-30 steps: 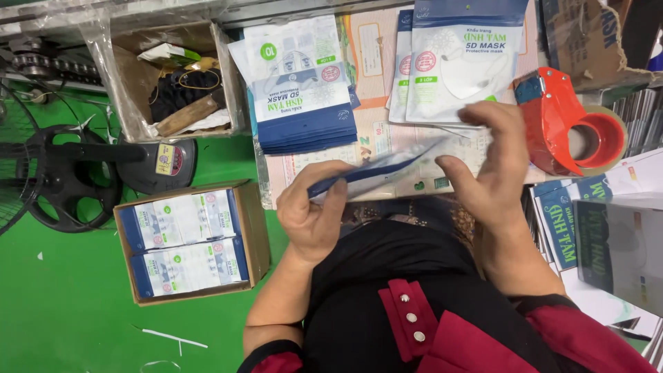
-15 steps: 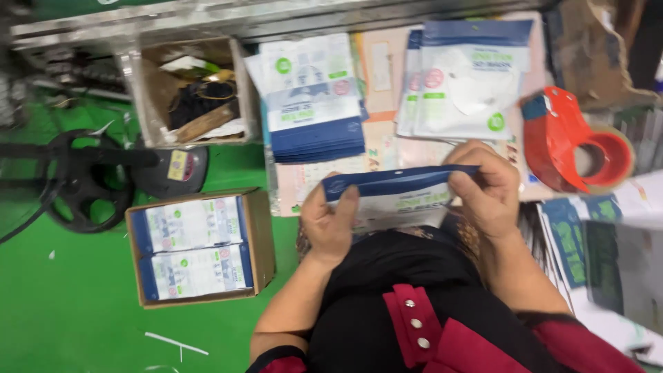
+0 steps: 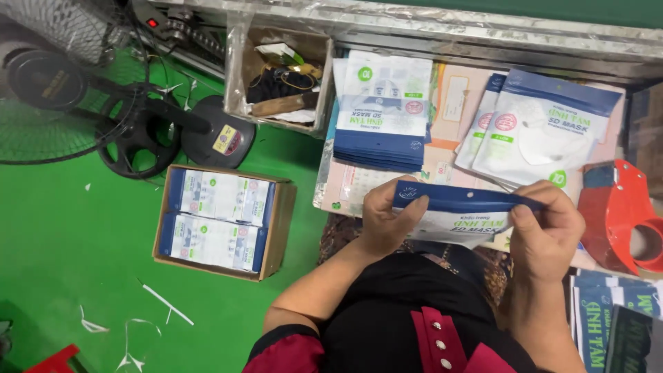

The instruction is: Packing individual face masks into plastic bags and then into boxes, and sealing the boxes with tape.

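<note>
A flat, glossy plastic mask pouch with a dark blue top band and a white lower part (image 3: 456,211) is held level just above the lap, over a black garment with a red button strip (image 3: 431,331). Its left end is pinched by the left hand (image 3: 384,220), thumb on the near face and fingers curled behind the band. Its right end is gripped by the right hand (image 3: 545,224), fingers closed over the blue edge.

Just beyond the pouch, a pale printed sheet (image 3: 359,186) lies on the work surface. To the right, a red plastic tape dispenser with a round hub (image 3: 618,217) stands beside the right hand. Further out, a neat stack of blue and white pouches (image 3: 383,114) rests on the sheet, and a fanned pile of similar white pouches with blue tops (image 3: 539,128) lies to its right.

On the smooth green floor (image 3: 62,242) to the left, an open brown cardboard box (image 3: 280,224) holds two rows of packed blue and white pouches. Farther away, a film-lined cardboard box (image 3: 238,76) holds dark odds and ends and a wooden handle. A black fan base (image 3: 214,138) stands beside it.
</note>
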